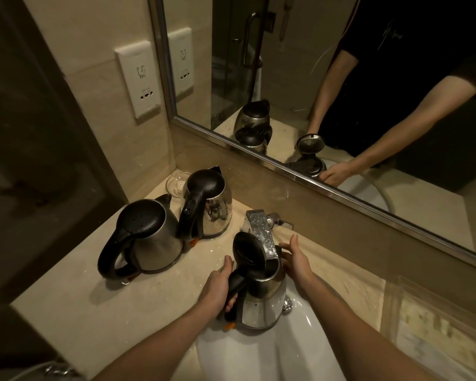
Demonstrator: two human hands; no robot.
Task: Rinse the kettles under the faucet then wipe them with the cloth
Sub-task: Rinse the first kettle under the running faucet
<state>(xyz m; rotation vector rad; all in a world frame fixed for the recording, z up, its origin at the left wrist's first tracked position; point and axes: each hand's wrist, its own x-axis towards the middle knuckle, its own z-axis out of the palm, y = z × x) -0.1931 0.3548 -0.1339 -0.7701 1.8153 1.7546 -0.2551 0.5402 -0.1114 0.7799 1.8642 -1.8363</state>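
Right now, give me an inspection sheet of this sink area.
Surface: countertop wet near the kettles.
Job's things: open-lid kettle held over sink, under faucet; two closed kettles on the counter. Cloth: nothing seen.
Clutter: glass dish in the corner.
Hands: left hand grips the handle; right hand steadies the body.
Cables: nothing seen.
Surroundings: mirror, wall socket.

Three stainless-steel kettles with black plastic lids and handles are counted: one (149, 237) at nine o'clock, one (208, 204) at eleven, one (261, 295) at centre. One chrome faucet (261, 232), one white basin (259, 353), one clear glass dish (176, 182) and one white wall socket plate (138, 78) are seen. Two bare hands (217, 284) (297, 259) are counted.
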